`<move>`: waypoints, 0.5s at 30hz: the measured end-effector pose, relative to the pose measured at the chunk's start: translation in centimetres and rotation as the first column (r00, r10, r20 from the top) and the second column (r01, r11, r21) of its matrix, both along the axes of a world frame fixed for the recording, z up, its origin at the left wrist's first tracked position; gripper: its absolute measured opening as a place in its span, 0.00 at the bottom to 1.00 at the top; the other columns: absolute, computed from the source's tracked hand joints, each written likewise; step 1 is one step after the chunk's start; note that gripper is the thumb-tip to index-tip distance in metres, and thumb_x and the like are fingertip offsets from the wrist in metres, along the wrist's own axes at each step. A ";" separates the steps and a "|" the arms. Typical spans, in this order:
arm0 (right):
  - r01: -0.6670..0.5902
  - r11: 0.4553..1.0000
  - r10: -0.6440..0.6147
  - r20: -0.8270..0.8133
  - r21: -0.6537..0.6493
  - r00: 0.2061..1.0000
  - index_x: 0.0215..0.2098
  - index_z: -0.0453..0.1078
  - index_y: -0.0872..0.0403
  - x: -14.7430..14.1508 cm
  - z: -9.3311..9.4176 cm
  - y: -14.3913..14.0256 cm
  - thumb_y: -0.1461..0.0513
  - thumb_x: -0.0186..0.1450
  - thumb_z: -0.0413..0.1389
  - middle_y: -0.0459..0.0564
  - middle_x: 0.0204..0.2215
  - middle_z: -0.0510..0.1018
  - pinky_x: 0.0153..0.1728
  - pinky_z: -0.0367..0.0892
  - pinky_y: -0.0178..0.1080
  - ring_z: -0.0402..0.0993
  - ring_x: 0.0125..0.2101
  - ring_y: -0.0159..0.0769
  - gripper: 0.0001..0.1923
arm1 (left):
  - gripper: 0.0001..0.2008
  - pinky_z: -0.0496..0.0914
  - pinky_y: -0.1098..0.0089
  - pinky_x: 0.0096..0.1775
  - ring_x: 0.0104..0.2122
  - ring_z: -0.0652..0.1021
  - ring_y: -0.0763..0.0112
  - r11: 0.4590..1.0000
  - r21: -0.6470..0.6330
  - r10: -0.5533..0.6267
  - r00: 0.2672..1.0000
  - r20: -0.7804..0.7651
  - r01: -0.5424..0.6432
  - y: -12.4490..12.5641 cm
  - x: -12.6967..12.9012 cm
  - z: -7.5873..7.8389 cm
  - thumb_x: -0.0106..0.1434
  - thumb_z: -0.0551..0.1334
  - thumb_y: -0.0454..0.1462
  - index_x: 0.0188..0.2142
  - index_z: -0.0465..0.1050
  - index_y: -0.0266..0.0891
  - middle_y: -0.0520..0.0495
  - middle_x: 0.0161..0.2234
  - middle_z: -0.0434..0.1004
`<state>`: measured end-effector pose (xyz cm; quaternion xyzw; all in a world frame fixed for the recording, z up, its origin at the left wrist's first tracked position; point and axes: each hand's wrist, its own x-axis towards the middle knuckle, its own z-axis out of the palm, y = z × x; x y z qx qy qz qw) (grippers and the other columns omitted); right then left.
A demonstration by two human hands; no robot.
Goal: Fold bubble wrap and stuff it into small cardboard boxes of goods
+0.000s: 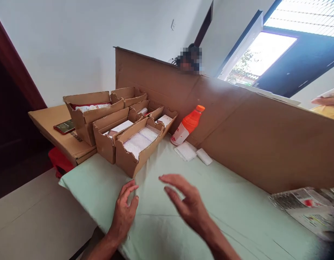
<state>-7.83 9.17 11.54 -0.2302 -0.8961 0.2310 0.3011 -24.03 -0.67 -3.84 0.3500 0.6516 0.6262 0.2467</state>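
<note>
My left hand (124, 211) rests flat on the pale green tabletop (237, 202), fingers spread, holding nothing. My right hand (184, 202) hovers just above the table beside it, fingers apart and empty. Just beyond my left hand stands a row of open cardboard trays (129, 159); the nearest holds white bubble-wrapped items (141, 139), the one behind it a white flat pack (120, 127).
An orange bottle (189, 123) leans against a tall cardboard divider (251, 130), with two small white packets (192, 152) below it. A person sits behind the divider. A phone (64, 126) lies on a cardboard box at left. Printed packets (308, 204) lie at right.
</note>
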 end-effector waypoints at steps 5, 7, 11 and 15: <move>0.091 0.959 -0.184 0.345 0.270 0.920 0.45 0.79 0.53 -9.7 8.9 11.1 0.60 0.70 0.54 0.53 0.41 0.84 0.46 0.70 0.42 0.78 0.44 0.42 0.12 | 0.15 0.73 0.57 0.57 0.58 0.75 0.56 0.999 -0.022 -0.036 0.999 -0.033 0.035 -0.1 -0.2 -2.2 0.66 0.58 0.38 0.48 0.79 0.43 0.40 0.58 0.75; 0.013 0.946 -0.224 0.625 0.324 0.748 0.42 0.80 0.55 -14.3 9.7 14.0 0.56 0.69 0.56 0.57 0.40 0.84 0.44 0.69 0.43 0.78 0.44 0.46 0.14 | 0.15 0.74 0.59 0.56 0.58 0.76 0.58 0.996 -0.019 -0.084 0.993 -0.088 0.082 0.0 -0.2 -3.3 0.67 0.58 0.38 0.49 0.79 0.45 0.41 0.59 0.75; -0.124 0.957 -0.197 0.903 0.261 0.383 0.41 0.80 0.61 -20.4 8.3 17.1 0.52 0.62 0.63 0.65 0.39 0.83 0.34 0.65 0.40 0.79 0.41 0.51 0.20 | 0.16 0.74 0.60 0.56 0.57 0.76 0.59 0.999 -0.032 -0.048 0.986 -0.158 0.044 0.0 0.4 -4.9 0.65 0.58 0.34 0.49 0.79 0.46 0.43 0.58 0.76; -0.197 0.965 -0.052 0.866 0.171 0.497 0.33 0.79 0.56 -19.7 7.8 18.0 0.61 0.62 0.58 0.52 0.31 0.81 0.30 0.57 0.35 0.75 0.32 0.37 0.08 | 0.19 0.75 0.60 0.55 0.57 0.77 0.58 0.992 -0.062 -0.123 0.967 -0.222 0.112 -0.5 -0.1 -4.5 0.61 0.58 0.30 0.48 0.79 0.46 0.43 0.58 0.76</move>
